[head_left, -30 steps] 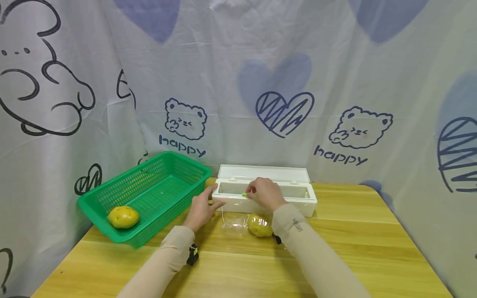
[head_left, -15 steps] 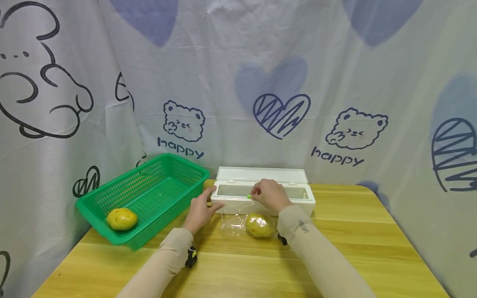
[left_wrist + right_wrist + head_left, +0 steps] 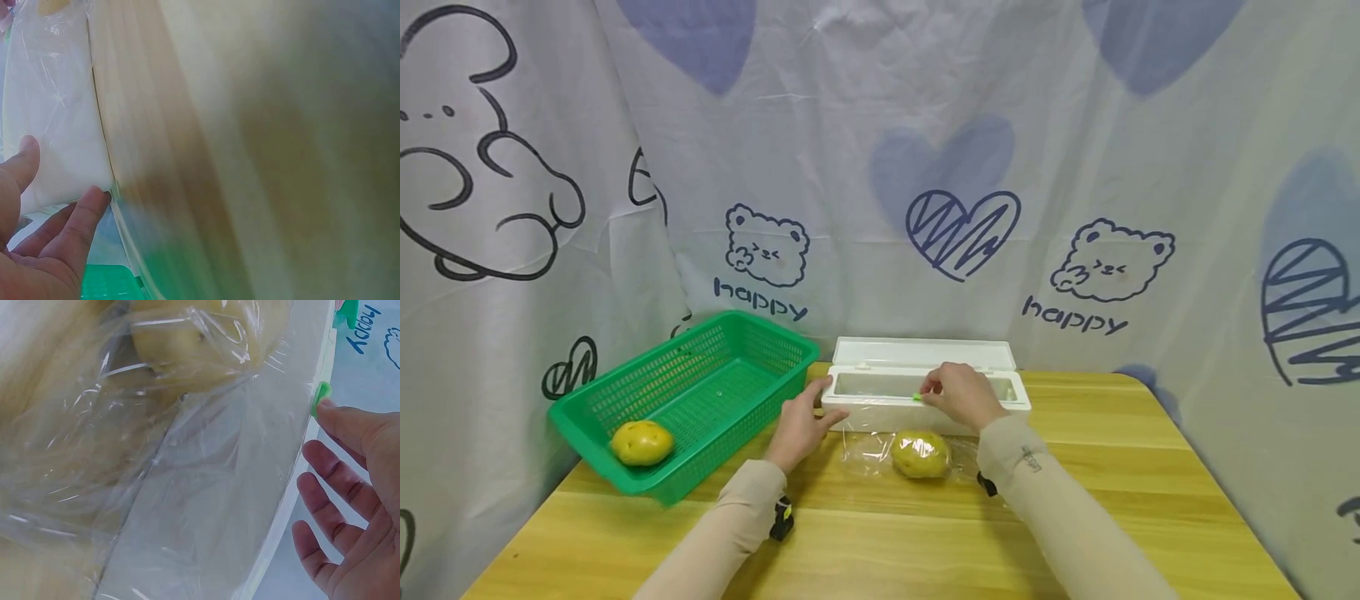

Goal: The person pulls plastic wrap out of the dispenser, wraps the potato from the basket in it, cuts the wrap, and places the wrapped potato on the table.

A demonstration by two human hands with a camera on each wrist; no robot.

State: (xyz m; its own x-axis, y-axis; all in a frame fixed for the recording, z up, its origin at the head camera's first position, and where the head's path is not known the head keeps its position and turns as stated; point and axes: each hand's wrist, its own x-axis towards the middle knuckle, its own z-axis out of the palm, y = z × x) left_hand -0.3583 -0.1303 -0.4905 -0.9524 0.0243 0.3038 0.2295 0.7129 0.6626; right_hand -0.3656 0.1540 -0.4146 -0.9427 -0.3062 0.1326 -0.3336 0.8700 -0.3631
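A white cling film box (image 3: 865, 416) stands near the table's back edge, its lid (image 3: 925, 353) tipped back. My left hand (image 3: 799, 432) holds its left end, the thumb (image 3: 25, 159) on the front face and the fingers at the end wall. On the box's front rim sits a small green slide cutter (image 3: 321, 399). My right hand (image 3: 964, 395) pinches it between thumb and forefinger, the other fingers loosely bent. Clear cling film (image 3: 867, 452) hangs over the front onto the table. A potato (image 3: 921, 455) lies under or within the film, just before the box.
At the left stands a green perforated basket (image 3: 730, 392) with one potato (image 3: 642, 443) in its near end. The wooden table (image 3: 880, 550) extends in front and to the right. A printed curtain (image 3: 850, 125) hangs close behind the box.
My right hand has slid the green cutter rightward along the box's front rim, from left of the middle to about the middle. The left hand stays at the box's left end.
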